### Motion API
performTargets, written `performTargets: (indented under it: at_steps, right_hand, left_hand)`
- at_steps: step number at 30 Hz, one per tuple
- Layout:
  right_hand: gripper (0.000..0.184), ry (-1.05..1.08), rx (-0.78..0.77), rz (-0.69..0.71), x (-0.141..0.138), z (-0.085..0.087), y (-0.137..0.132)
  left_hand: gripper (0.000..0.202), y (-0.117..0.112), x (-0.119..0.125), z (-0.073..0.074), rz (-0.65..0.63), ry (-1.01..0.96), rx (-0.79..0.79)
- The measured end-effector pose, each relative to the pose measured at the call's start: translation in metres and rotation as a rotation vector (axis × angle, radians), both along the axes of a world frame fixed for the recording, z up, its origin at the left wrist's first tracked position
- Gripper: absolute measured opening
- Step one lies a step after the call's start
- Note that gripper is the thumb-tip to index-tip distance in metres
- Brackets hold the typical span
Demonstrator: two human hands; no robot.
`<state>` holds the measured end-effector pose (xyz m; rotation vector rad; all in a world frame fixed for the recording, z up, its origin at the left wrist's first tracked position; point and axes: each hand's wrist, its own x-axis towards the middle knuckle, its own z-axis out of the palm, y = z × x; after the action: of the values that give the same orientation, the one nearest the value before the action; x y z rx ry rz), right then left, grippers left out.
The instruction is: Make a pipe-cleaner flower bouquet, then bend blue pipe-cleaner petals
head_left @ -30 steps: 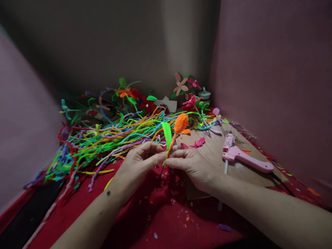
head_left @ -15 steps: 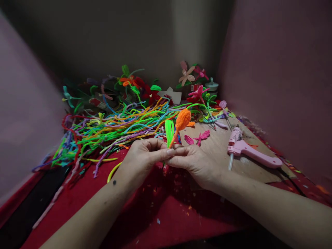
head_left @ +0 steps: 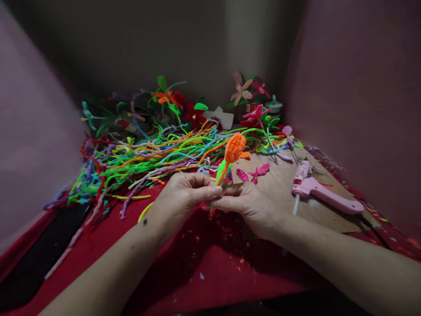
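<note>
My left hand [head_left: 184,196] and my right hand [head_left: 245,205] meet at the middle of the view, both pinched on the stem of an orange pipe-cleaner flower bud [head_left: 233,149]. The bud stands tilted up and to the right above my fingers. A green pipe-cleaner leaf [head_left: 221,170] pokes out beside the stem, mostly hidden behind it. The lower stem is hidden between my fingers.
A big heap of coloured pipe cleaners [head_left: 144,158] lies behind my left hand. Finished pipe-cleaner flowers [head_left: 245,94] stand at the back. A pink glue gun [head_left: 320,191] rests on a cardboard sheet [head_left: 279,182] at the right. A red cloth [head_left: 210,263] with scraps covers the surface.
The green leaf, upright beside the bud before, has swung behind the stem and shows less. My hands stay pinched on the stem. The view has shifted slightly.
</note>
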<state>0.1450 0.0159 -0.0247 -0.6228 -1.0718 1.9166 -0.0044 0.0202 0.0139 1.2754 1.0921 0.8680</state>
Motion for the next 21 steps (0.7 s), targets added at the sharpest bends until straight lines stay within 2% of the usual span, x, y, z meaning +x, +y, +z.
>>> performTargets:
  at_steps: [6, 11, 15, 21]
  right_hand:
    - [0.009, -0.031, 0.032, -0.042, 0.0004, 0.0002, 0.0001]
    - [0.006, -0.073, 0.021, -0.017, 0.0022, 0.0004, -0.0015]
    - [0.012, -0.174, 0.007, -0.004, 0.0029, 0.0006, -0.0023]
    - [0.014, -0.254, 0.087, 0.022, 0.0044, -0.0026, -0.0025]
  left_hand:
    - [0.014, 0.0005, -0.0024, -0.0002, 0.001, -0.002, -0.010]
    - [0.014, 0.0007, -0.0067, 0.0003, -0.076, -0.014, -0.041]
    - [0.015, 0.0001, -0.0083, 0.0028, -0.134, -0.008, -0.065]
    - [0.013, -0.0005, -0.0094, 0.0026, -0.170, -0.036, -0.069]
